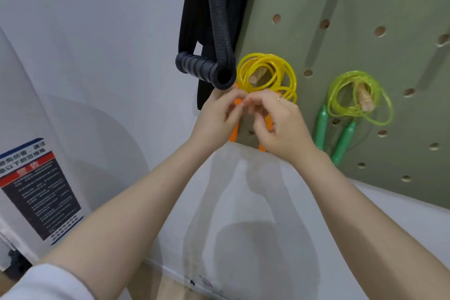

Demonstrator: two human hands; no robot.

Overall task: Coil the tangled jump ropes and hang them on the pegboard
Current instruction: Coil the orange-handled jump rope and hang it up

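Nearest you, a pale grey sleeve covers your upper left arm, and both bare forearms reach up and away toward the wall. Your left hand and right hand meet just below the yellow rope, fingers curled and fingertips almost touching. They seem to pinch something at the bottom of the coil, but what exactly sits between the fingers I cannot tell. A thin ring shows on your right hand. Two smooth orange handles hang down behind your hands, mostly hidden.

The yellow rope is glossy, see-through plastic cord wound in several round loops, hung over a short wooden peg on the pegboard. The board is matt sage green with rows of round holes. To the right, well apart, a green rope of the same clear cord hangs coiled on its own peg, its two tapered green handles pointing down.

Left of the yellow coil hangs a black strap of woven mesh with a ribbed foam grip, its lower end just above your left hand. Far left on the grey wall is a dark warning sign with a red band
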